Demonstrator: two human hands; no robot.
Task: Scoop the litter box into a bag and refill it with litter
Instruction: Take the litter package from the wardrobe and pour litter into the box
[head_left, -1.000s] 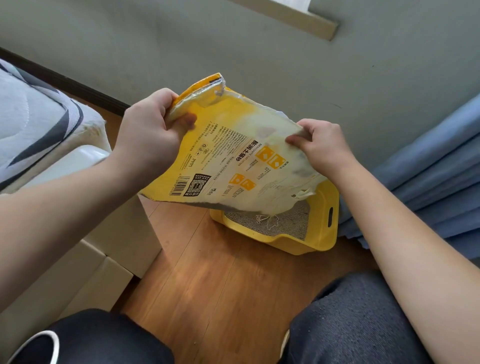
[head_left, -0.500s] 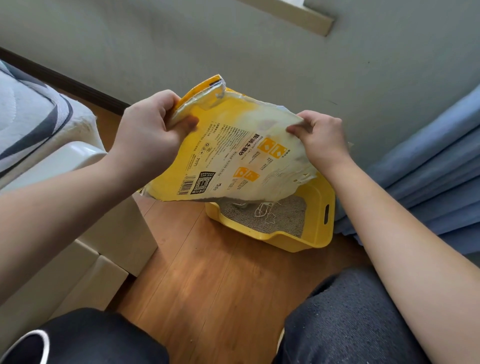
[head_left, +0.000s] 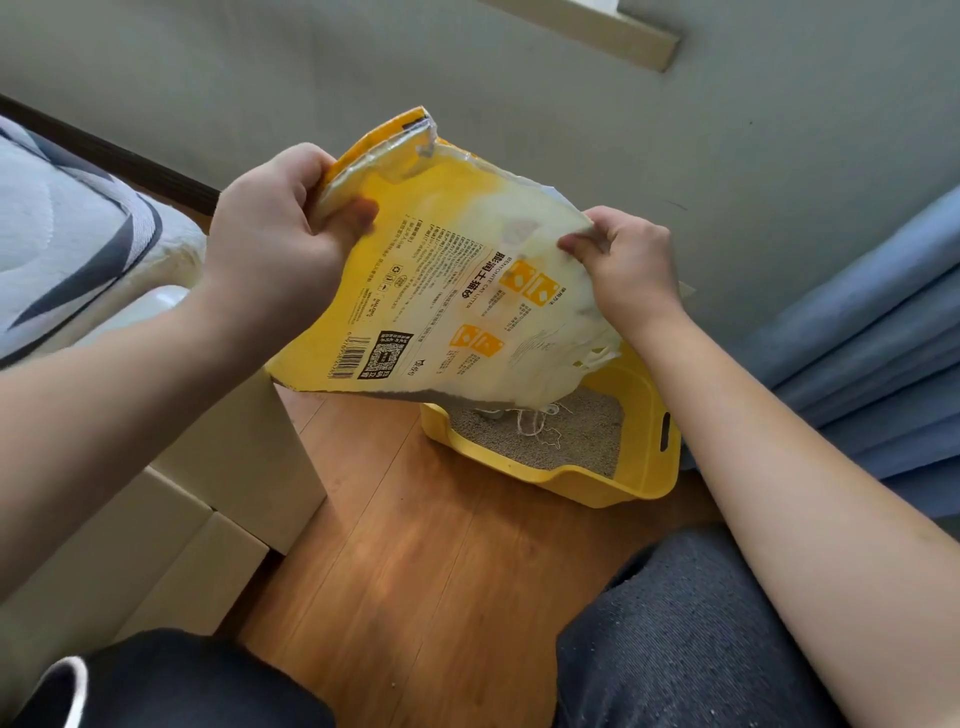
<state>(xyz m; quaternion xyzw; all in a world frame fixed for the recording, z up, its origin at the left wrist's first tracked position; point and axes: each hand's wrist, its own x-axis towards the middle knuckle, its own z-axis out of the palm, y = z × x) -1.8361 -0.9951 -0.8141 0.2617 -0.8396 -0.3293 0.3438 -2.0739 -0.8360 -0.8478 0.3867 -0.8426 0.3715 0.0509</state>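
head view: a litter bag (head_left: 441, 291) is held upended over the yellow box (head_left: 644, 467), apparently so the last grains fall in. its bottom corner is gripped by the left hand (head_left: 275, 249), its side edge pinched by the right hand (head_left: 628, 265). grey litter (head_left: 566, 436) is seen in the box on the floor (head_left: 415, 545).

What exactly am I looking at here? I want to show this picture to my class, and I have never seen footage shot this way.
No machine is involved: a person wears a camera on the head, looking down at their own arms. The left hand and the right hand each grip an edge of a flattened yellow-and-white printed litter bag, held tilted, open end down, above a yellow plastic litter box with grey litter inside. The box stands on a wooden floor by a grey wall. Blue curtains hang at right.
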